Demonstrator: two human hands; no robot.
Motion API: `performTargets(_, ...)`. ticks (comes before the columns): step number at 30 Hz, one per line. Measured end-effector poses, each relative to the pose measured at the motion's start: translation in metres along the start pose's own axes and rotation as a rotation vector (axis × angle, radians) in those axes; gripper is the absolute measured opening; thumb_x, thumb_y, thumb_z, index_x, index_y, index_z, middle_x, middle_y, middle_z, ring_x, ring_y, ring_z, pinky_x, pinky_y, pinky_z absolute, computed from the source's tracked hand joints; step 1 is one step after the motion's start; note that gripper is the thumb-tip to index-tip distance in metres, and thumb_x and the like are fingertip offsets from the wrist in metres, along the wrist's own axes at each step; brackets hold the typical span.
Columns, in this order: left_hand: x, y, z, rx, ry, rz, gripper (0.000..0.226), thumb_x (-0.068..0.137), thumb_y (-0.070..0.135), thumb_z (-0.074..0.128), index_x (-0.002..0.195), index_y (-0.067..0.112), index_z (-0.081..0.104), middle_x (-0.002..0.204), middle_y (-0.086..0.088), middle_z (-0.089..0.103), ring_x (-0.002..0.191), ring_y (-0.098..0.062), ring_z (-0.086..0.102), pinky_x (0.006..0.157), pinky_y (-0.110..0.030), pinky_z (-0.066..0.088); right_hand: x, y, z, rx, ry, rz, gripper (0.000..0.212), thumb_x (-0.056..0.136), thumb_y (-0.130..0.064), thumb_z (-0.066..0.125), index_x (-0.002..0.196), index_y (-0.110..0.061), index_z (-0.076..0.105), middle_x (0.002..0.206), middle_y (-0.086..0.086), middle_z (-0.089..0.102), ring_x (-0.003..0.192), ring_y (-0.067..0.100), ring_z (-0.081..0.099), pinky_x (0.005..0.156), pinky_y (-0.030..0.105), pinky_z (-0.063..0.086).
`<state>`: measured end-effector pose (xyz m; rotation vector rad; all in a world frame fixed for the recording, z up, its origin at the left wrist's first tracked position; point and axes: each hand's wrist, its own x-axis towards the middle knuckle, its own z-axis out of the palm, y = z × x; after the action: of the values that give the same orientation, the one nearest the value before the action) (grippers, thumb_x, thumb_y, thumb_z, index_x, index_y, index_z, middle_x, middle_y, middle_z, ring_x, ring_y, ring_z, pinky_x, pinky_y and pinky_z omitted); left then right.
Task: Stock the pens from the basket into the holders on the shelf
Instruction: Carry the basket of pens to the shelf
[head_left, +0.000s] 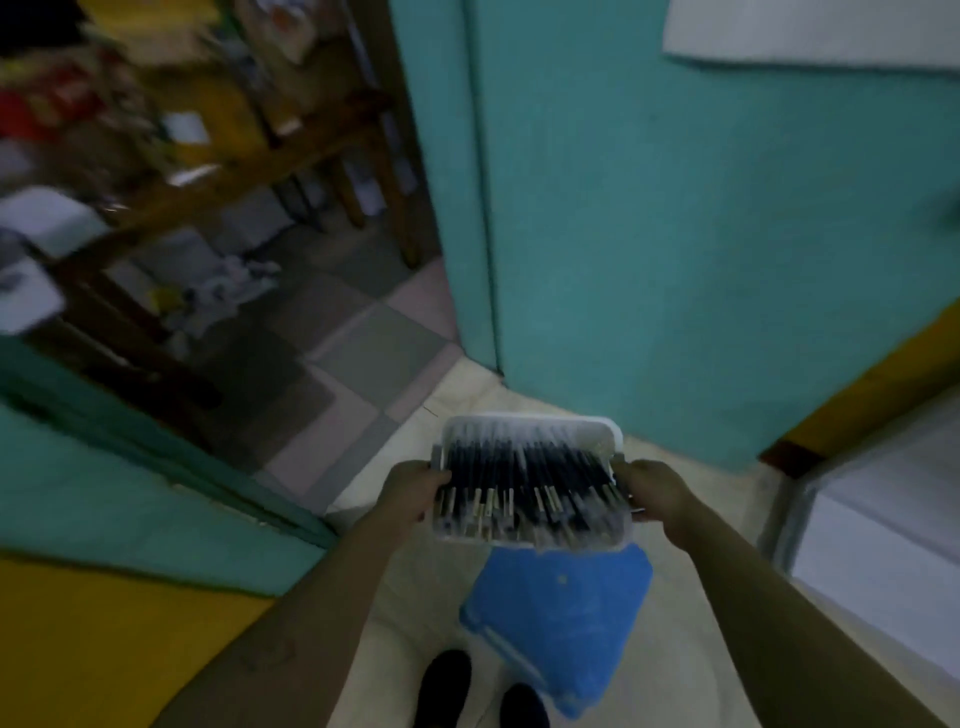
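Head view, hands (413, 496) (657, 499) grip basket (530, 422), teal wall (675, 260), blue box (561, 613)

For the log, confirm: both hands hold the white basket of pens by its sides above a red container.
No: the container is blue, not red. The head view shows left hand and right hand holding the white basket of pens above it.

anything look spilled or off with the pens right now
Nothing stands out. The pens all lie inside the basket, which the left hand and right hand hold by its sides. No pens show on the floor.
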<state>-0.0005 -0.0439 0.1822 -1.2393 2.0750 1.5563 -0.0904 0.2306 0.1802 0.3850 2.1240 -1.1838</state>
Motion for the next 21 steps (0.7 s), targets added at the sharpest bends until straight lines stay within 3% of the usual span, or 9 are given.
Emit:
performTargets(3,-0.036,0.031,-0.052,-0.094,0.088,0.097,0.016,0.090,0.025,0.064,0.088,0.010,0.066,0.091,-0.010,0.068,0.080,-0.023,0.063,0.073,-0.033,0.052,-0.018,-0.074,-0.007,-0.118,-0.024,-0.195,0.042,0.098,-0.040,0.049,0.091,-0.002,0.064,0.088,0.017,0.066,0.074,0.028,0.062,0.068,0.036,0.055)
performTargets(5,-0.059,0.043,-0.091,-0.147,0.195,0.168,0.027,0.089,0.035,0.064,0.084,0.009,0.071,0.087,-0.009,0.071,0.081,-0.024,0.066,0.079,-0.040,0.055,-0.034,-0.122,-0.001,-0.178,-0.048,-0.313,0.038,0.098,-0.038,0.048,0.087,-0.005,0.064,0.080,0.013,0.065,0.070,0.026,0.062,0.064,0.033,0.055)
performTargets(7,-0.081,0.048,-0.127,-0.159,0.341,0.235,0.045,0.089,0.045,0.062,0.078,0.002,0.070,0.077,-0.013,0.069,0.072,-0.023,0.064,0.073,-0.036,0.054,-0.053,-0.163,0.012,-0.197,-0.056,-0.427,0.039,0.099,-0.038,0.047,0.077,-0.009,0.061,0.070,0.008,0.062,0.062,0.023,0.060,0.057,0.028,0.053)
performTargets(9,-0.104,0.043,-0.158,-0.172,0.458,0.269,0.048,0.091,0.049,0.057,0.076,0.005,0.065,0.073,-0.012,0.065,0.065,-0.020,0.059,0.065,-0.030,0.047,-0.072,-0.198,0.033,-0.217,-0.063,-0.535,0.041,0.098,-0.039,0.047,0.070,-0.011,0.059,0.067,0.008,0.062,0.058,0.023,0.059,0.054,0.025,0.048)
performTargets(12,-0.139,0.025,-0.201,-0.245,0.615,0.292,0.042,0.094,0.047,0.052,0.070,0.013,0.051,0.067,-0.006,0.053,0.060,-0.016,0.050,0.057,-0.028,0.039,-0.110,-0.241,0.076,-0.290,-0.135,-0.665,0.039,0.098,-0.039,0.047,0.077,-0.011,0.064,0.082,0.014,0.065,0.073,0.028,0.064,0.062,0.029,0.049)
performTargets(14,-0.165,0.008,-0.231,-0.301,0.705,0.294,0.040,0.094,0.046,0.053,0.074,0.012,0.052,0.070,-0.007,0.053,0.063,-0.019,0.050,0.058,-0.029,0.037,-0.138,-0.261,0.106,-0.326,-0.207,-0.726,0.036,0.098,-0.039,0.049,0.085,-0.011,0.067,0.088,0.014,0.065,0.081,0.030,0.064,0.070,0.033,0.050)
performTargets(18,-0.220,-0.044,-0.291,-0.382,0.866,0.294,0.043,0.093,0.042,0.056,0.070,0.007,0.060,0.069,-0.005,0.063,0.066,-0.019,0.056,0.059,-0.028,0.040,-0.190,-0.283,0.172,-0.384,-0.389,-0.793,0.037,0.098,-0.035,0.050,0.071,-0.015,0.062,0.063,0.006,0.062,0.058,0.023,0.060,0.057,0.028,0.045)
performTargets(21,-0.265,-0.093,-0.329,-0.409,0.990,0.262,0.039,0.093,0.041,0.056,0.065,0.014,0.063,0.064,0.000,0.065,0.065,-0.017,0.060,0.054,-0.026,0.044,-0.240,-0.291,0.229,-0.427,-0.505,-0.843,0.039,0.098,-0.034,0.049,0.068,-0.014,0.063,0.055,0.003,0.065,0.050,0.018,0.065,0.048,0.023,0.046)
